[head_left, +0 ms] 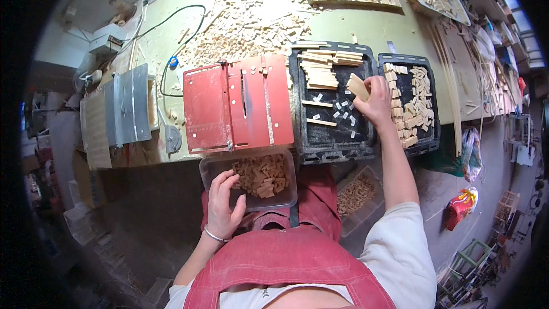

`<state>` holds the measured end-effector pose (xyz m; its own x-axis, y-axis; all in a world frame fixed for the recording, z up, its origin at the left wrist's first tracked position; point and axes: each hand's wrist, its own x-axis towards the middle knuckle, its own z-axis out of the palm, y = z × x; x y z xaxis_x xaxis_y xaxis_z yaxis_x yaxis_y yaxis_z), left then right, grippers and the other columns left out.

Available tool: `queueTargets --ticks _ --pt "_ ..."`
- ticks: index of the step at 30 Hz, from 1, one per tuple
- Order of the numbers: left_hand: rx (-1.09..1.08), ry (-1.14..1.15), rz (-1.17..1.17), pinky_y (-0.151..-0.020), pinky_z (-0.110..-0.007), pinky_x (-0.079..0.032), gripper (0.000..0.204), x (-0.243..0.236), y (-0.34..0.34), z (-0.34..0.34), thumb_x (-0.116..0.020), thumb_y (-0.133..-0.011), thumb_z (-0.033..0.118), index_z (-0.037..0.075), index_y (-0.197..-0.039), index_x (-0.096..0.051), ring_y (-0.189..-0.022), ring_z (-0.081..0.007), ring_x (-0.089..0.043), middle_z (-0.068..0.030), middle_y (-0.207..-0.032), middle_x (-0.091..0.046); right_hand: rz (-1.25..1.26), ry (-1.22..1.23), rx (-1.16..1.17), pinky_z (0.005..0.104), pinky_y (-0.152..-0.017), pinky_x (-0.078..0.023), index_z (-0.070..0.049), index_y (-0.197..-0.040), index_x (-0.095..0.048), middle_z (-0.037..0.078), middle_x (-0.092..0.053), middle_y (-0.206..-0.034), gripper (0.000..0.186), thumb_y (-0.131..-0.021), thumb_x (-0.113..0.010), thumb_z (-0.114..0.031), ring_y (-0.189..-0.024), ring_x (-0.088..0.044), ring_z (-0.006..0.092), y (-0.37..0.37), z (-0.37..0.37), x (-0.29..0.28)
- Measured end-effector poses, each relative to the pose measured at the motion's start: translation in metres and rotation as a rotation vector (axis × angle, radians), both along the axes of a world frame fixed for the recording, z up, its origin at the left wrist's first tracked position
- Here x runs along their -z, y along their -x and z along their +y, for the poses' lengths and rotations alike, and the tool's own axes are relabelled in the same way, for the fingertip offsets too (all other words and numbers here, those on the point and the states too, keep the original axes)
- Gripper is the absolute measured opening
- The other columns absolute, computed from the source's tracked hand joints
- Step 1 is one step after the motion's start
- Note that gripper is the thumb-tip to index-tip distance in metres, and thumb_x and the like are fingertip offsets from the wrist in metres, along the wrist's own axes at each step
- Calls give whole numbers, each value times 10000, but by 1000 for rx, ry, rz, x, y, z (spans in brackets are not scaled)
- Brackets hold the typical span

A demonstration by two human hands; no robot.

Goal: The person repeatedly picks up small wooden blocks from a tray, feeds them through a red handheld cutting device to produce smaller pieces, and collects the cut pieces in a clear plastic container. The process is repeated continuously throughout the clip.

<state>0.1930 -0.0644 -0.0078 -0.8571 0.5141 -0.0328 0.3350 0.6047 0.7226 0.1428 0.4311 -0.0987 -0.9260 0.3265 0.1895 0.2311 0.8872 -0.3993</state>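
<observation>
My right hand (376,102) reaches over the right side of a black tray (320,150), closed around a few flat pale wooden pieces (357,87). Beneath it in that tray lie stacked wooden strips (319,74) and several small white tags (345,105). My left hand (223,205) is at the left side of a clear plastic tub (290,197) on my lap. Its fingers and thumb are apart and hold nothing. Short wooden blocks (264,176) fill much of the tub.
Left of the tray stands a red table saw (211,109). A second black tray (432,140) holds small blocks at the right. Wood offcuts (246,31) cover the back of the green table (337,28). A bin (357,200) of scraps stands low at my right.
</observation>
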Motion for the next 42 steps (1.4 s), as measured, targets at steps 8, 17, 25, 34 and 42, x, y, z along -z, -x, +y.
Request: queueTargets --ticks 8,17,25,34,42 --pt "-32 -107 218 -1196 -475 -450 536 -6 32 -7 -722 -885 -3 -16 -1404 -592 -1381 -405 -565 -231 -1459 -576 239 165 -387 448 -896 -468 -74 -1069 -613 121 -604 -1031 400 -708 -776 -133 -964 -600 328 -28 -157 -95" --pt "-30 -157 339 -1164 -475 -465 556 -11 54 4 -750 -876 23 2 -1410 -596 -1337 -399 -584 -215 -1425 -586 13 -7 -533 463 -1026 -466 -44 -1163 -632 150 -613 -1171 493 -755 -816 -252 -1164 -602 341 15 -238 -89" --pt "-7 -84 350 -1142 -485 -460 635 -9 84 15 -798 -832 108 22 -1423 -581 -1308 -403 -553 -200 -1354 -549 290 880 -190 350 -1106 -426 -6 -1453 -557 128 -560 -1428 543 -1004 -714 -269 -1262 -542 228 3 -251 -71" --pt "63 138 326 -1004 -511 -497 476 1 120 42 -818 -787 234 112 -1220 -661 -1217 -380 -581 -147 -1231 -578 415 1448 -152 397 -1250 -350 77 -1565 -438 206 -515 -1568 574 -1122 -497 -283 -1469 -481 266 13 -280 -75" --pt "81 107 290 -930 -492 -519 349 0 131 42 -808 -762 223 136 -1074 -682 -1082 -358 -623 -124 -1125 -611 378 1151 -148 410 -1204 -400 34 -1507 -526 179 -622 -1415 495 -1060 -571 -175 -1361 -562 275 10 -264 -62"
